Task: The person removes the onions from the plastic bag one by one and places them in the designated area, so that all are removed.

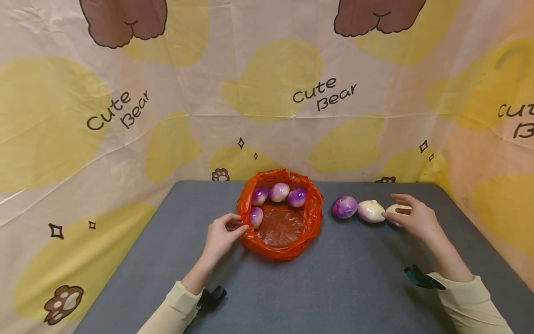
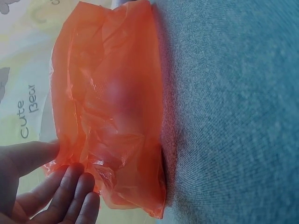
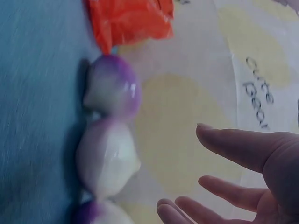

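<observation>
An orange-red plastic bag stands with its mouth wide and its rim folded down. Several purple-and-white turnips lie inside along the back and left. My left hand is at the bag's left rim, thumb and fingers pinching the film, which creases there in the left wrist view. To the right of the bag three more turnips lie in a row: a purple one, a whiter pointed one and a third, partly hidden. Over that third turnip hovers my right hand, fingers apart and holding nothing.
The grey table runs up to a hanging cloth with yellow patches and bear prints, which closes off the back and sides. Dark straps sit on both wrists, over pale sleeves.
</observation>
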`<state>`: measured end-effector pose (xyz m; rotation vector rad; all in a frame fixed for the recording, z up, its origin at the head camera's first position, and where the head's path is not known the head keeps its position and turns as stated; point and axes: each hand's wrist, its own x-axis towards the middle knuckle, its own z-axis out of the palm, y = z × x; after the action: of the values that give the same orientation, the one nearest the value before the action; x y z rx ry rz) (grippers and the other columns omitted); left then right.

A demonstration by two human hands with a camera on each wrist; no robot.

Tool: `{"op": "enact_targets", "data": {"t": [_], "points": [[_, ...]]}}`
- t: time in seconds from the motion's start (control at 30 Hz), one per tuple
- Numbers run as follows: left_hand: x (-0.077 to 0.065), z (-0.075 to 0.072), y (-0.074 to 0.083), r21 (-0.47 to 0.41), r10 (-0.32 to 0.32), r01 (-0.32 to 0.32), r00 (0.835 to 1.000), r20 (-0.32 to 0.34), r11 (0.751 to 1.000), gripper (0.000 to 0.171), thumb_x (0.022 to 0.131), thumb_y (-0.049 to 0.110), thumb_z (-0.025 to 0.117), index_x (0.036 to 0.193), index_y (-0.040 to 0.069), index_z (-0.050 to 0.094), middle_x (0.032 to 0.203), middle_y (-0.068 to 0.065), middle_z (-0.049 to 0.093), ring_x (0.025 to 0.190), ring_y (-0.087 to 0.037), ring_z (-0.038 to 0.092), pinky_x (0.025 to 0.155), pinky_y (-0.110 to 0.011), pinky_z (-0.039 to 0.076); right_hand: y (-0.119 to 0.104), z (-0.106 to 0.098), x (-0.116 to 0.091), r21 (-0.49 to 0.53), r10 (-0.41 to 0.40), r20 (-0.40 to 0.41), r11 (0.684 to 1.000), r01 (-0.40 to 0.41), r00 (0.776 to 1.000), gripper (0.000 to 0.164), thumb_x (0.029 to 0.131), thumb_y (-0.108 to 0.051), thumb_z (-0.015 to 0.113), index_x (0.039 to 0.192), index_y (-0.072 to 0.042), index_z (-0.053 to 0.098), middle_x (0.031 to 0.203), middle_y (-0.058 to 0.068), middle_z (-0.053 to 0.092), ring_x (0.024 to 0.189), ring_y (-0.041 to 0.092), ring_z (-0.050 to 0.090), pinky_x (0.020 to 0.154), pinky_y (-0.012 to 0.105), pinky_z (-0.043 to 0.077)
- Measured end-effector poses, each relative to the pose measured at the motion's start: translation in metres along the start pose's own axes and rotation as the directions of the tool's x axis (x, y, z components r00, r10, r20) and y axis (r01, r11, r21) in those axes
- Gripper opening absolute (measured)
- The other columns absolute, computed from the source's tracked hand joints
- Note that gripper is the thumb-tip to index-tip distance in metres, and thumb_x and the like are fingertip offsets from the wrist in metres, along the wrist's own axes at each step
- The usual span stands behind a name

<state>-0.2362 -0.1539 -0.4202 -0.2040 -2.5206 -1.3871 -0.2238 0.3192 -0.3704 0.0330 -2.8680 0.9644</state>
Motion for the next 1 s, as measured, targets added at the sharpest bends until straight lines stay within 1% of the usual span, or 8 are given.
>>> {"op": "enact_targets", "data": {"t": [0.13, 0.23, 0.3, 0.43, 0.53, 0.67, 0.87, 1.0], "points": [[0.0, 0.0, 0.0, -0.002, -0.003, 0.003, 1.0, 0.004, 1.0, 0.025, 0.077, 0.021, 0.079, 0.097, 0.008, 0.07, 0.089, -0.006, 0.071, 0.079, -0.017, 0.067, 0.076, -0.031, 0.057, -0.018, 0.008, 0.001, -0.001, -0.044, -0.013, 0.999, 0.044, 0.999, 0.067, 0.086, -0.038, 0.068, 0.136, 0.0, 0.045, 0.129, 0.03, 0.053, 0.113, 0.045, 0.056, 0.082, 0.051, 0.052], [0.0, 0.0, 0.001, 0.002, -0.01, 0.01, 1.0, 0.01, 1.0, 0.024, 0.078, 0.022, 0.078, 0.097, 0.009, 0.07, 0.089, -0.005, 0.07, 0.079, -0.016, 0.067, 0.075, -0.03, 0.057, -0.031, 0.013, 0.003, 0.008, -0.073, -0.001, 0.997, 0.073, 0.997, 0.065, 0.085, -0.036, 0.069, 0.135, -0.001, 0.046, 0.132, 0.028, 0.051, 0.113, 0.044, 0.057, 0.082, 0.052, 0.052], [0.0, -0.001, 0.001, 0.003, -0.012, 0.012, 1.0, 0.013, 1.0, 0.024, 0.078, 0.022, 0.078, 0.096, 0.01, 0.07, 0.089, -0.005, 0.07, 0.078, -0.016, 0.066, 0.075, -0.029, 0.057, -0.038, 0.016, 0.005, 0.037, -0.095, 0.01, 0.995, 0.094, 0.995, 0.063, 0.086, -0.033, 0.07, 0.134, -0.001, 0.047, 0.133, 0.028, 0.05, 0.113, 0.045, 0.056, 0.084, 0.053, 0.051], [0.0, -0.001, 0.003, 0.001, -0.009, 0.009, 1.0, 0.009, 1.0, 0.023, 0.078, 0.021, 0.078, 0.096, 0.009, 0.07, 0.088, -0.005, 0.071, 0.078, -0.016, 0.066, 0.074, -0.029, 0.056, -0.049, 0.023, 0.011, 0.057, -0.137, 0.007, 0.989, 0.136, 0.991, 0.06, 0.086, -0.03, 0.07, 0.133, -0.001, 0.049, 0.131, 0.028, 0.052, 0.112, 0.043, 0.058, 0.088, 0.055, 0.049], [0.0, -0.001, 0.002, -0.001, -0.001, 0.001, 1.0, 0.005, 1.0, 0.024, 0.078, 0.02, 0.079, 0.096, 0.007, 0.07, 0.088, -0.006, 0.071, 0.078, -0.017, 0.067, 0.074, -0.029, 0.056, -0.056, 0.03, 0.016, 0.059, -0.157, -0.003, 0.986, 0.157, 0.988, 0.057, 0.086, -0.026, 0.07, 0.132, -0.001, 0.05, 0.129, 0.027, 0.055, 0.11, 0.042, 0.059, 0.087, 0.054, 0.05], [0.0, 0.0, 0.001, 0.0, 0.005, -0.005, 1.0, 0.005, 1.0, 0.025, 0.077, 0.02, 0.079, 0.096, 0.007, 0.07, 0.088, -0.006, 0.071, 0.078, -0.016, 0.066, 0.074, -0.028, 0.056, -0.064, 0.039, 0.023, 0.084, -0.177, -0.006, 0.981, 0.177, 0.984, 0.054, 0.085, -0.023, 0.071, 0.131, -0.001, 0.051, 0.127, 0.027, 0.057, 0.109, 0.042, 0.06, 0.084, 0.051, 0.052], [0.0, 0.0, 0.002, -0.006, 0.011, -0.011, 1.0, 0.001, 1.0, 0.024, 0.077, 0.02, 0.079, 0.095, 0.008, 0.07, 0.088, -0.006, 0.071, 0.078, -0.016, 0.066, 0.074, -0.027, 0.056, -0.077, 0.052, 0.032, 0.135, -0.176, 0.028, 0.976, 0.171, 0.984, 0.056, 0.085, -0.03, 0.071, 0.129, -0.003, 0.053, 0.127, 0.023, 0.058, 0.11, 0.04, 0.06, 0.084, 0.048, 0.054], [0.0, 0.001, 0.002, -0.008, 0.012, -0.012, 1.0, -0.003, 1.0, 0.024, 0.077, 0.02, 0.079, 0.095, 0.008, 0.07, 0.087, -0.006, 0.071, 0.077, -0.015, 0.066, 0.073, -0.026, 0.056, -0.087, 0.06, 0.038, 0.157, -0.188, 0.03, 0.971, 0.181, 0.982, 0.055, 0.083, -0.03, 0.073, 0.128, -0.004, 0.055, 0.125, 0.021, 0.06, 0.109, 0.038, 0.061, 0.084, 0.047, 0.054]]}}
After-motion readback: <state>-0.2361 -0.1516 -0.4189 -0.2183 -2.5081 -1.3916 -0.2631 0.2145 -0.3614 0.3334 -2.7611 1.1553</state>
